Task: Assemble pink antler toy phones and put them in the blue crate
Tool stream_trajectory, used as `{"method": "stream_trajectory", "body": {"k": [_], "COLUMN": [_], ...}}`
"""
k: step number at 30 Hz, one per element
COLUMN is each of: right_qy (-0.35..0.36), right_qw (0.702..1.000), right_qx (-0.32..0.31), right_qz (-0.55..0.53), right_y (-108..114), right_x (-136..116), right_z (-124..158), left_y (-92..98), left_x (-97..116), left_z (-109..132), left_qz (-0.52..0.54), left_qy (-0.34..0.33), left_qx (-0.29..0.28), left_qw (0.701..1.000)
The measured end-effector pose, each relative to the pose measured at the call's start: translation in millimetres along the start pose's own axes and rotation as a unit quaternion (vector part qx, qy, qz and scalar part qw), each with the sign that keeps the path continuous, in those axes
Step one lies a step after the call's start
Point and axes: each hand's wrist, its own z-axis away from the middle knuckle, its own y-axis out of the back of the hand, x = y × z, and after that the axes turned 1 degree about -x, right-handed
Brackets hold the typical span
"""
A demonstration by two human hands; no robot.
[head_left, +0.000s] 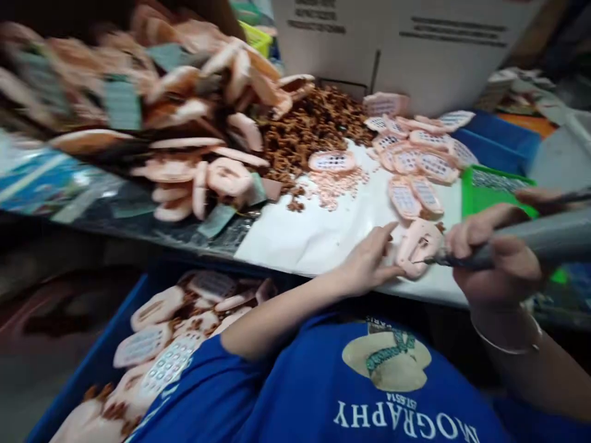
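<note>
A pale pink plastic shell [419, 246] lies at the front edge of the white sheet [295, 240]. My left hand [373, 259] grips its left side between thumb and fingers. Wrapped round a grey power screwdriver [540, 237], my right hand [494, 252] holds it nearly level, its thin tip over the lower part of the shell. Whether the tip touches a screw is too small to tell. Just behind the shell lie two pink pieces with pale keypads [409, 197].
A green tray [473, 194] of small metal screws stands behind my right hand, a blue bin [503, 141] beyond. Brown parts [318, 123] and stacked pink shells [175, 166] cover the left. Below, a blue crate [92, 351] holds more shells. A large carton [397, 61] stands behind.
</note>
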Motion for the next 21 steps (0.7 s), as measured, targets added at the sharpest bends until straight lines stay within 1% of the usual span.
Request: {"method": "stream_trajectory", "body": {"k": [1, 3, 6, 7, 9, 11, 13, 15, 17, 18, 19, 21], "right_qy": [0.029, 0.052, 0.052, 0.052, 0.059, 0.065, 0.066, 0.059, 0.053, 0.047, 0.042, 0.035], "right_qw": [1.000, 0.998, 0.998, 0.998, 0.998, 0.998, 0.998, 0.998, 0.999, 0.999, 0.999, 0.999], "right_qx": [-0.007, -0.013, -0.016, -0.018, -0.028, -0.027, -0.018, -0.007, 0.001, 0.006, 0.009, 0.014], "right_qz": [0.002, 0.016, 0.026, 0.022, 0.009, 0.000, 0.001, 0.002, 0.001, 0.005, 0.009, 0.017], "right_y": [-4, -8, -8, -8, -7, -6, -5, -5, -4, -4, -4, -5], "right_x": [8, 19, 23, 22, 19, 16, 11, 4, -3, -7, -11, -17], "right_z": [-7, -13, -12, -10, -10, -11, -14, -15, -15, -14, -14, -13], "left_y": [1.6, 4.9, 9.4, 10.2, 9.8, 7.1, 3.3, 0.5, -0.7, -0.9, -1.1, -2.7], "left_x": [-1, 3, 12, 14, 15, 15, 16, 20, 24, 26, 27, 28], "left_z": [-3, -8, -16, -21, -33, -47, -59, -67, -69, -68, -66, -59], "left_qz": [0.012, 0.035, 0.060, 0.075, 0.108, 0.100, 0.028, -0.072, -0.142, -0.156, -0.153, -0.083], "left_qy": [0.008, 0.021, 0.043, 0.060, 0.103, 0.132, 0.136, 0.135, 0.133, 0.131, 0.130, 0.144], "left_qx": [-0.011, -0.048, -0.124, -0.138, -0.142, -0.130, -0.129, -0.146, -0.170, -0.175, -0.173, -0.159], "left_qw": [1.000, 0.998, 0.990, 0.986, 0.979, 0.978, 0.982, 0.977, 0.966, 0.963, 0.964, 0.973]}}
